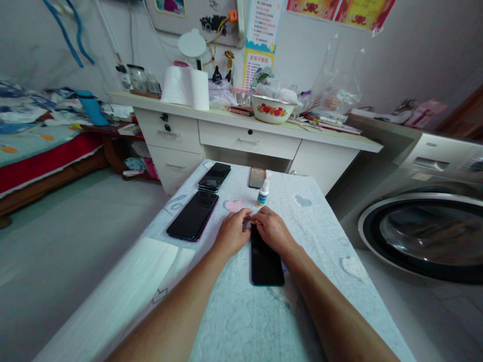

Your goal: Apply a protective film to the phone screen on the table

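A dark smartphone [267, 264] lies screen up on the cloth-covered table [234, 311]. My right hand [272, 229] rests over its far end, fingers bent and pressed together at the top edge; whatever they pinch, if anything, is too small to make out. Beside that end, on the left, my left hand [233, 231] curves inward with thumb and fingers apart, holding nothing visible. Just beyond both hands stands a small white spray bottle [263, 193] with a blue and yellow label.
Stacked dark phones [193, 216] lie left of my hands, with another phone stack [215, 176] behind. A brownish phone [257, 177] lies at the far edge. Beyond stands a white desk [249, 138] bearing a floral bowl [273, 109]. A washing machine [426, 201] stands right.
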Action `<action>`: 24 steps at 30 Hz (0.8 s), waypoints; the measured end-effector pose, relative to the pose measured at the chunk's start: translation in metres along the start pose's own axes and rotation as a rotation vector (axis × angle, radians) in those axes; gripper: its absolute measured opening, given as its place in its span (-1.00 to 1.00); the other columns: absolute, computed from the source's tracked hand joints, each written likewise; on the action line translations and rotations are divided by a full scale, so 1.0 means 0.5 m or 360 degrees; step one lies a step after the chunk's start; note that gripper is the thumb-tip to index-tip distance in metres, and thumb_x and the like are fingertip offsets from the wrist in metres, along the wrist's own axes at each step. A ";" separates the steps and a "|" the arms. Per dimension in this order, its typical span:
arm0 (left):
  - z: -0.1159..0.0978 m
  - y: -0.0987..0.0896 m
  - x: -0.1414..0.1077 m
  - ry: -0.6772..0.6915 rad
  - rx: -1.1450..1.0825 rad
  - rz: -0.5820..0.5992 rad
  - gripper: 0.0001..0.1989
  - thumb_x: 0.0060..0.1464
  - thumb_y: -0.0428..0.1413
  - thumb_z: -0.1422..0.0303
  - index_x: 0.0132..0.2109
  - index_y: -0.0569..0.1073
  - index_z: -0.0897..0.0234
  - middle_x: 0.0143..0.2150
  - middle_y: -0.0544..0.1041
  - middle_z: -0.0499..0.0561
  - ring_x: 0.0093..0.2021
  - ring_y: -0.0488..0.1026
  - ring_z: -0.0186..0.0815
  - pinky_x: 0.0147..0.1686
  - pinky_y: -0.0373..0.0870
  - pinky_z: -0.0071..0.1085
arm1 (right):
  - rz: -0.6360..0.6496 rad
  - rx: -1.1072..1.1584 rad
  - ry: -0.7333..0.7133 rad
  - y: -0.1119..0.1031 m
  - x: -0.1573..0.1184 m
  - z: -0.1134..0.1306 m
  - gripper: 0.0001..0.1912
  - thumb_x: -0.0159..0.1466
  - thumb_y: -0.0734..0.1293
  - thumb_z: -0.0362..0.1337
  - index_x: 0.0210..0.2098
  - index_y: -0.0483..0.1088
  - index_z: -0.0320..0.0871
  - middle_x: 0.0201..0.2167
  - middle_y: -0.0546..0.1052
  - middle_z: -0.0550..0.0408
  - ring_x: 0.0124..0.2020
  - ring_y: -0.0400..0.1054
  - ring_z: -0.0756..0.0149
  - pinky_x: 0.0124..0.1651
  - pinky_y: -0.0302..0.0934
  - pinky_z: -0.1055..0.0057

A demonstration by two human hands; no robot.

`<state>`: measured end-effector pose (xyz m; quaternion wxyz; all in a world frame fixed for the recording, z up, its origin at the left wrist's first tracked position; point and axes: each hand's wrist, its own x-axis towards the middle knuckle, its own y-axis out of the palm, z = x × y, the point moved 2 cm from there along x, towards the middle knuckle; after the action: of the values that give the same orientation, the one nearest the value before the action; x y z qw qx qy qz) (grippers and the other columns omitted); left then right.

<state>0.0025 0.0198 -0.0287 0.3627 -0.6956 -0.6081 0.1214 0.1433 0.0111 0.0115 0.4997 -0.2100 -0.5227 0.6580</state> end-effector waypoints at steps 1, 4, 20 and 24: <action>0.000 0.000 0.000 0.0000 0.0006 0.0003 -0.51 -0.08 0.07 0.58 0.05 0.33 0.23 -0.05 0.52 0.07 -0.06 0.47 -0.26 0.02 0.37 -0.27 | -0.0016 -0.0002 0.0020 0.000 0.001 0.000 -0.73 0.27 0.18 -0.48 -0.21 0.49 -0.19 -0.25 0.42 0.03 -0.22 0.32 0.38 -0.11 0.15 0.51; -0.001 0.000 0.000 0.0002 0.0006 0.0011 -0.50 -0.10 0.07 0.60 0.04 0.33 0.23 -0.05 0.51 0.06 -0.05 0.46 -0.26 0.03 0.37 -0.28 | -0.0060 -0.0031 0.0050 0.002 0.003 0.001 -0.73 0.28 0.17 -0.46 -0.22 0.50 -0.18 -0.26 0.43 0.02 -0.23 0.32 0.36 -0.12 0.15 0.51; -0.004 -0.002 0.000 -0.0054 -0.0051 0.0034 -0.52 -0.07 0.11 0.56 0.05 0.35 0.23 -0.06 0.53 0.07 -0.05 0.46 -0.22 0.03 0.37 -0.25 | 0.0088 0.0075 -0.0162 -0.005 -0.008 0.003 -0.77 0.22 0.21 -0.51 -0.33 0.48 -0.19 -0.32 0.40 0.08 -0.27 0.30 0.40 -0.19 0.13 0.51; -0.004 -0.004 0.000 -0.0025 -0.0021 0.0037 -0.53 -0.05 0.08 0.56 0.06 0.34 0.23 -0.05 0.52 0.07 -0.04 0.46 -0.23 0.03 0.37 -0.25 | 0.0050 0.0043 -0.0060 0.000 -0.003 0.001 -0.76 0.25 0.20 -0.48 -0.28 0.50 -0.19 -0.30 0.42 0.06 -0.26 0.31 0.39 -0.18 0.14 0.51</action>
<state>0.0022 0.0189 -0.0263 0.3518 -0.7040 -0.6037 0.1270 0.1436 0.0093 0.0112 0.4822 -0.1990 -0.5198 0.6765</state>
